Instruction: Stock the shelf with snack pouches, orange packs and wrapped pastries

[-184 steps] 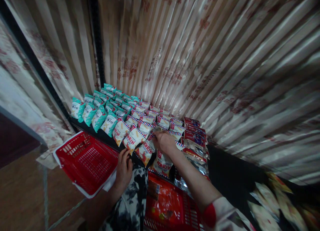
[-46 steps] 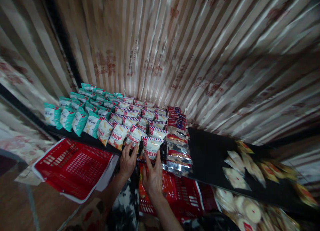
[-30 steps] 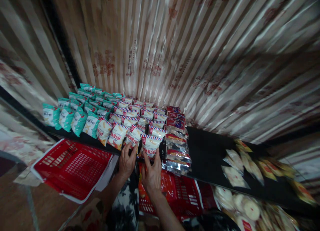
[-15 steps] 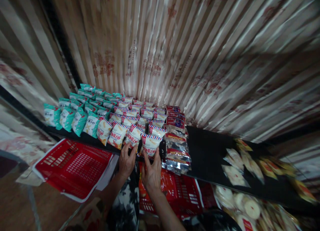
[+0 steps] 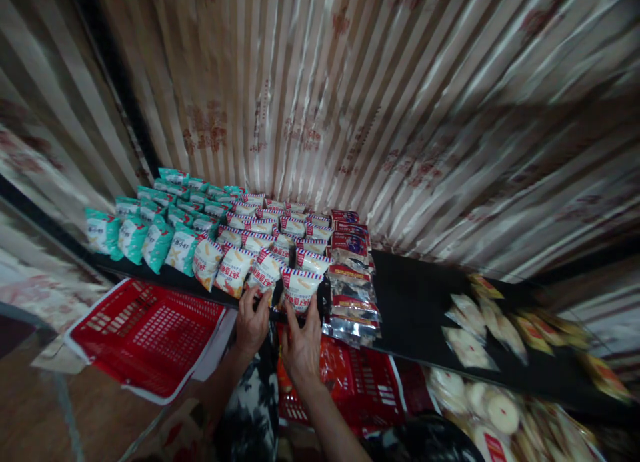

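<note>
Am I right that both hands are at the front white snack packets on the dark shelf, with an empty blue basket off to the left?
Nearly. The head view shows the left hand and right hand at the front white snack packets on the dark shelf, but the empty basket on the left is red, not blue.

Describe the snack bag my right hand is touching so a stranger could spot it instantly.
On the black shelf, find the white bags beside the teal bags. The front white bag stands rightmost, against the silver packets; the right hand grips its bottom edge.
</note>
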